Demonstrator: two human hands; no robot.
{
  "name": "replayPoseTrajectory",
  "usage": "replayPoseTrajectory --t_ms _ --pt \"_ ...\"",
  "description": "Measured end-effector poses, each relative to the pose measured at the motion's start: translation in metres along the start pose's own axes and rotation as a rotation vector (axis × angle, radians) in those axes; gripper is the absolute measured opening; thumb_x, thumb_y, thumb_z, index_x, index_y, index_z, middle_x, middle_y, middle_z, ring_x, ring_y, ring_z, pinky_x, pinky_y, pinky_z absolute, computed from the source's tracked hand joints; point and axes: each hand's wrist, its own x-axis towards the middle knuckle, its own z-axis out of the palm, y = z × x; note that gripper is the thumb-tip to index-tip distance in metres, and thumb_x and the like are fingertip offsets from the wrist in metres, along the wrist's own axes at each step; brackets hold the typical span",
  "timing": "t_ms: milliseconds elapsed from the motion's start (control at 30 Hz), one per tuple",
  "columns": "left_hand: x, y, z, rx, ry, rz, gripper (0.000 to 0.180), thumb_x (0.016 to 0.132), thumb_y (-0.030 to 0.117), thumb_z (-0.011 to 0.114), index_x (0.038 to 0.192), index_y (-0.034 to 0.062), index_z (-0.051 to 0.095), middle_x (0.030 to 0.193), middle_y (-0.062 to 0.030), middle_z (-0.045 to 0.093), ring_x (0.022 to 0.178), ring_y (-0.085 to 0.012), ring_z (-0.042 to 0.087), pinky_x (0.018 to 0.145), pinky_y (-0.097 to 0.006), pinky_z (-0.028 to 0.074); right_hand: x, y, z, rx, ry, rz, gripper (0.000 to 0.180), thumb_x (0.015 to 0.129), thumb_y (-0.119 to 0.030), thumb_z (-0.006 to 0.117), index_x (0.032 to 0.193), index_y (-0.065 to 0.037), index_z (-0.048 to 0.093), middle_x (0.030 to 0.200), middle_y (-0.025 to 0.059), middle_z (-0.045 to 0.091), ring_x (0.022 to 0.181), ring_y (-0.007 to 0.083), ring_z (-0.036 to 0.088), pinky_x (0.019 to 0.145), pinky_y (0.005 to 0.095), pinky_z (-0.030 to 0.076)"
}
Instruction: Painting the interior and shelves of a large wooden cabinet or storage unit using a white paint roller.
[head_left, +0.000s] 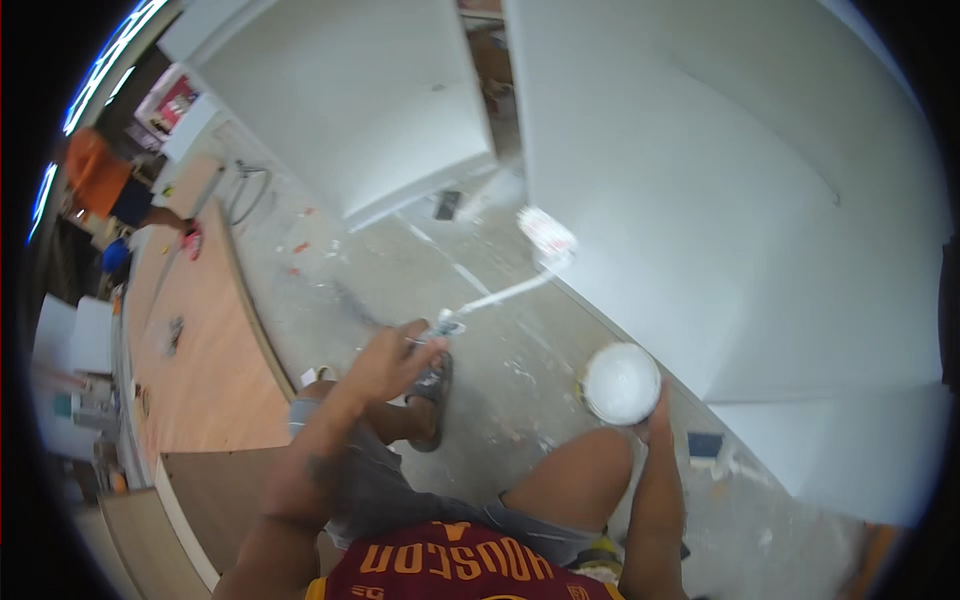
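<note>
My left hand (392, 358) is closed round the handle of a paint roller (510, 292). The roller's white, paint-coated head (547, 238) is beside the lower left edge of a large white panel (690, 210); I cannot tell whether it touches. At the right, my right hand (657, 418) grips the side of a round bucket (622, 384) with white paint in it. That bucket is held beside my bent right knee, close to the panel's bottom edge. Its underside and most of my right fingers are hidden.
Another white panel (350, 90) stands at the far left, with a narrow gap between the two. A curved wooden board (215, 340) lies to my left, where a person in orange (95, 175) leans over it. Dark blocks (447, 205) (705, 446) lie on the paint-spotted floor.
</note>
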Motion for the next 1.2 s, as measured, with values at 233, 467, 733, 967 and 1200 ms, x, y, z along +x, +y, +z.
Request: replayPoseTrajectory --t_ms 233,467,733,967,1200 --pt "0.021 -0.024 0.045 -0.006 -0.061 0.392 0.044 0.104 0.041 0.051 0.106 -0.0007 0.062 0.079 -0.0251 0.065 0.073 -0.0423 0.063 0.071 -0.049 0.049 0.022 -0.03 -0.099 -0.57 0.185 -0.522 0.068 0.103 -0.057 0.035 0.151 -0.009 0.043 0.148 0.0153 0.049 0.132 0.0312 0.052 0.106 0.0488 0.045" --pt "-0.017 0.001 0.056 -0.365 -0.122 0.096 0.031 0.102 0.03 0.041 0.105 0.0017 0.055 0.081 -0.0203 0.063 0.077 -0.0385 0.064 0.073 -0.047 0.05 -0.127 -0.056 0.136 -0.876 -0.306 -0.646 0.062 0.103 -0.043 0.048 0.147 0.0 0.044 0.138 0.0184 0.056 0.121 0.0287 0.06 0.097 0.039 0.049" --pt "-0.024 0.043 0.193 -0.153 -0.211 0.531 0.038 0.103 0.03 0.044 0.125 -0.0004 0.049 0.117 -0.0239 0.062 0.105 -0.0409 0.063 0.091 -0.048 0.05 -0.149 0.013 0.179 -0.038 -0.232 -0.54 0.038 0.104 -0.032 0.051 0.126 0.0 0.055 0.122 0.0143 0.058 0.109 0.0255 0.062 0.091 0.0388 0.052" --pt "0.061 -0.051 0.202 -0.005 -0.318 0.135 0.07 0.097 0.063 0.05 0.128 0.0013 0.063 0.116 -0.0255 0.068 0.108 -0.0412 0.065 0.097 -0.046 0.05 -0.116 -0.008 0.103 0.172 -0.023 -0.556 0.019 0.099 -0.025 0.063 0.109 -0.01 0.055 0.084 0.0019 0.054 0.076 0.0165 0.056 0.071 0.0376 0.05" --pt "0.128 -0.122 0.321 -0.161 -0.529 0.016 0.089 0.091 0.074 0.05 0.127 -0.0065 0.059 0.096 -0.0173 0.068 0.078 -0.0223 0.067 0.068 -0.036 0.055 -0.175 -0.017 0.097 -0.047 0.441 -0.518 0.012 0.098 -0.019 0.061 0.099 -0.007 0.059 0.072 -0.0021 0.051 0.059 0.0073 0.05 0.052 0.0228 0.041"
